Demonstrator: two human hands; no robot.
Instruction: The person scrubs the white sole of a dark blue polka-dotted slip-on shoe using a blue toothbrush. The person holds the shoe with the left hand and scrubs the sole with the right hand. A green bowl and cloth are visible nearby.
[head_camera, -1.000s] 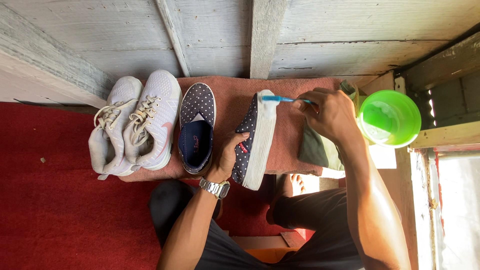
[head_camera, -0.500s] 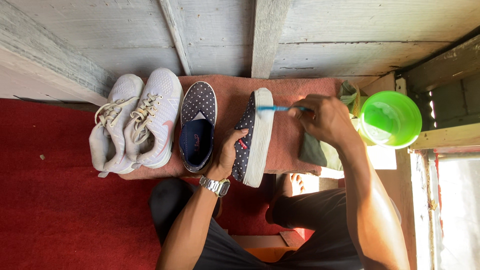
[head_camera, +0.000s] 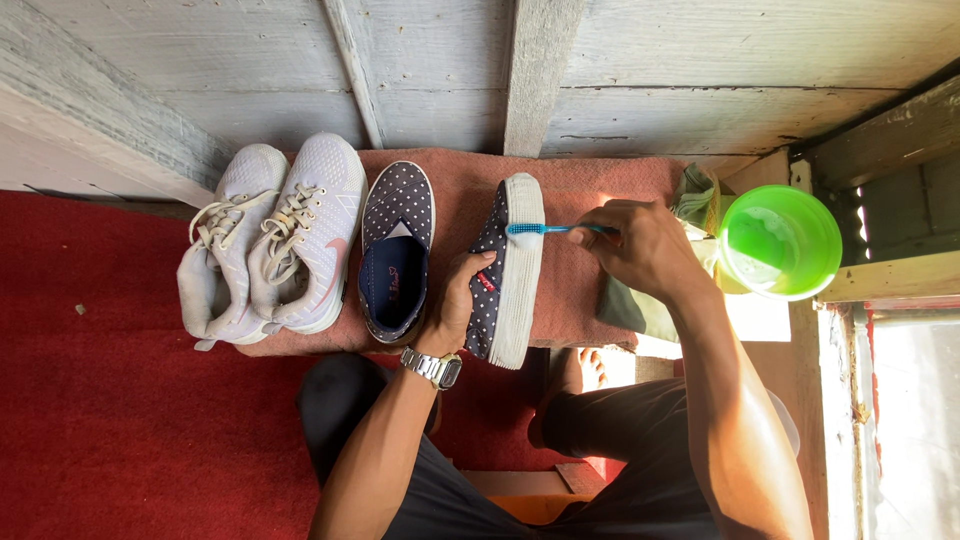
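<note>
Left hand (head_camera: 462, 300) has its grip closed around the polka-dot slip-on shoe (head_camera: 488, 268), which is tipped on its side so the white sole edge (head_camera: 520, 270) faces right. The shoe rests on the pinkish towel (head_camera: 590, 200) laid over the low bench, toe toward the plank wall.

Right hand (head_camera: 645, 245) has its grip pinched on the blue toothbrush (head_camera: 545, 229); the bristle head touches the sole edge near the toe.

The matching polka-dot shoe (head_camera: 395, 250) lies flat just beside it, opening up. A pair of white lace-up sneakers (head_camera: 275, 240) lies further left, the two touching each other. A green plastic bowl (head_camera: 780, 242) is near the right hand, probably holding soapy water, though glare makes that hard to confirm. A crumpled cloth (head_camera: 695, 195) lies between hand and bowl.

Doing this step well, my read:
- keep the left hand clamped so the shoe doesn't roll under brush pressure
- short strokes along the sole edge, bristles square to the rubber
- stay off the fabric upper
- work toe to heel so no patch is skipped
</note>
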